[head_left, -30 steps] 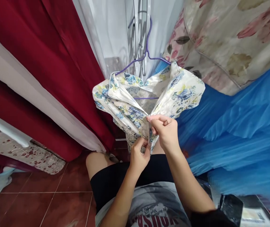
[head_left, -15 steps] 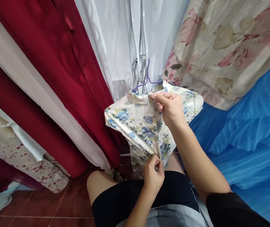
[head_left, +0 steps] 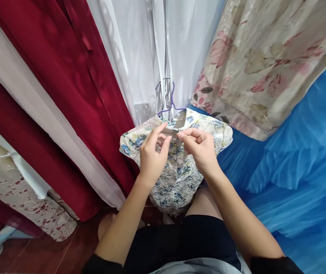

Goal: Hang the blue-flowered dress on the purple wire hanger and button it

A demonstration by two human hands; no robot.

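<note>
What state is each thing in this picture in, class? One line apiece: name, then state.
Floral garment: on the hanger, centre opening drawn together below the neckline.
Purple hanger: hook up, partly hidden by the garment.
Left hand: thumb and forefinger parted near the neckline.
Right hand: pinching at the neckline.
Red cloth: hanging in folds.

Black sleeves (head_left: pixel 274 265), black shorts (head_left: pixel 163 243) and a greyish top (head_left: pixel 197 267).

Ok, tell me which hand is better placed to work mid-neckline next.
Probably the right hand: its thumb and forefinger appear to pinch the floral garment near mid-neckline. The left hand is beside it, thumb and forefinger apart.
</note>
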